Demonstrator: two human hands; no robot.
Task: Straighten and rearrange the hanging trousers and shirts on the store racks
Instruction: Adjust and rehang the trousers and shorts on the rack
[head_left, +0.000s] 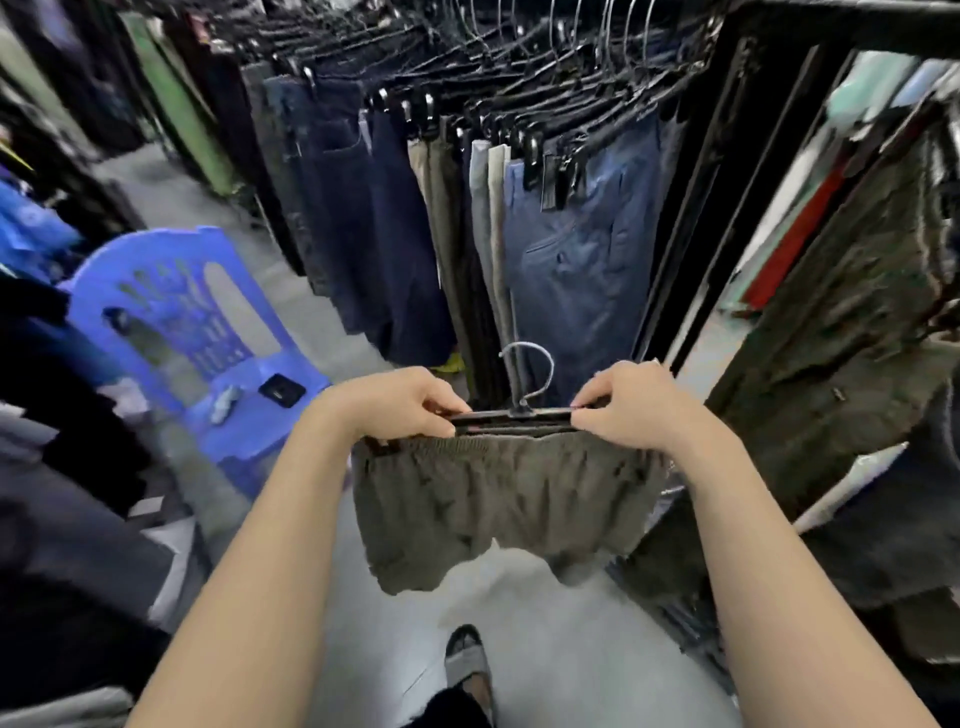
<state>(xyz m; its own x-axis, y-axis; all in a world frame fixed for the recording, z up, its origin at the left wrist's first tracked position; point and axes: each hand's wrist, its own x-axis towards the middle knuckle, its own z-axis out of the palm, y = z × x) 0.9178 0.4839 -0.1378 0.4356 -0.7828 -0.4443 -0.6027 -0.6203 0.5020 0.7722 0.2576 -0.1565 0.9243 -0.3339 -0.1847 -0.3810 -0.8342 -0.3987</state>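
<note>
A pair of olive-grey shorts (498, 499) with a gathered waistband hangs from a black clip hanger (514, 415) with a metal hook, held off the rack at waist height. My left hand (400, 402) pinches the hanger's left end, and my right hand (628, 405) pinches its right end. Straight ahead a long rack of trousers (467, 171) hangs on black clip hangers: dark navy pairs at the left, khaki and grey ones in the middle, a blue pair (582, 249) nearest me.
A blue plastic chair (171, 317) stands at the left with a black phone (282, 389) on its seat. Dark garments hang on a rack at the right (841, 332). More dark clothing lies at the lower left. A sandalled foot (467, 660) stands on the grey floor.
</note>
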